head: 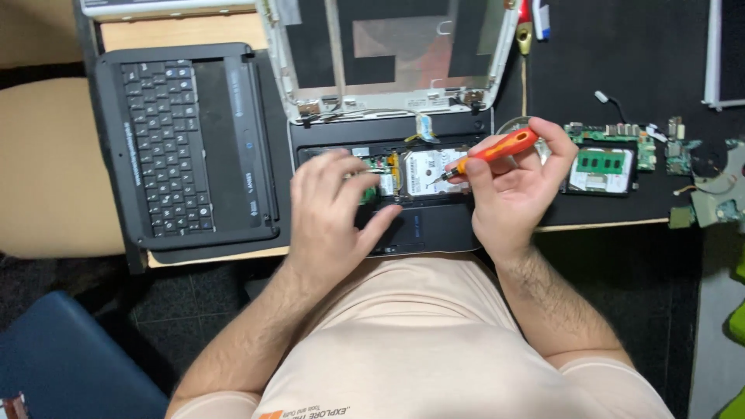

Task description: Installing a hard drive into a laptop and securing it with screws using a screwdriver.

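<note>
Gripping an orange screwdriver (497, 147) at centre frame, the right hand (508, 190) points its tip at the silver hard drive (429, 169) inside the opened laptop (423, 225). The left hand (330, 213) rests flat, fingers spread, on the laptop just left of the drive, whose white rectangular label faces up. A green circuit board (609, 151) lies on the desk (644, 62) at right.

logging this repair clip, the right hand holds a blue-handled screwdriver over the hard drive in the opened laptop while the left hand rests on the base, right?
Not quite: the screwdriver handle is orange-red, not blue, as the head view shows. The right hand does hold it over the hard drive, and the left hand rests on the laptop base.
</note>
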